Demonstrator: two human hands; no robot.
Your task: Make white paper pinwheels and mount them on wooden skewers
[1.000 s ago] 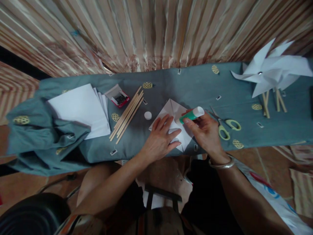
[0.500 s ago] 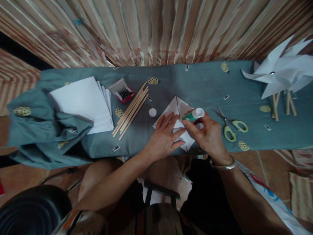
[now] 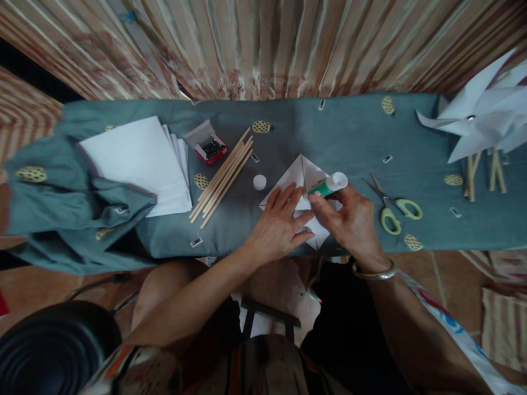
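Observation:
A white square of paper with dark diagonal lines lies turned as a diamond near the front of the cloth. My left hand rests flat on its left part, fingers spread. In my right hand is a green and white glue stick, tilted with its lower end at the middle of the paper; my fingers hide that tip. A round white cap lies just left of the paper. To the right of my right hand are scissors with light green handles, their blades slightly apart.
Wooden sticks lie beside an open small red box of dark pins. Farther left is a stack of white paper, partly under folded cloth. White paper pinwheels on sticks lie at the far right. A striped curtain hangs behind.
The glue stick and both hands stay at nearly the same place on the paper. The whole view has shifted slightly, and the other things lie as before.

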